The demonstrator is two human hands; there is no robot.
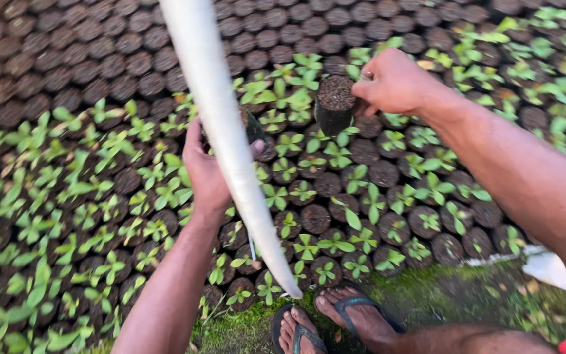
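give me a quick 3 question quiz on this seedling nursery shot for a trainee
1. True or false: the right hand holds a soil-filled bag with no seedling showing in it.
2. What crosses the view in front of the left hand? A) a long white strip B) a green hose C) a metal spade
3. Fill in: on the grass at the bottom edge, the person's feet wear ____.

Key
1. True
2. A
3. Sandals
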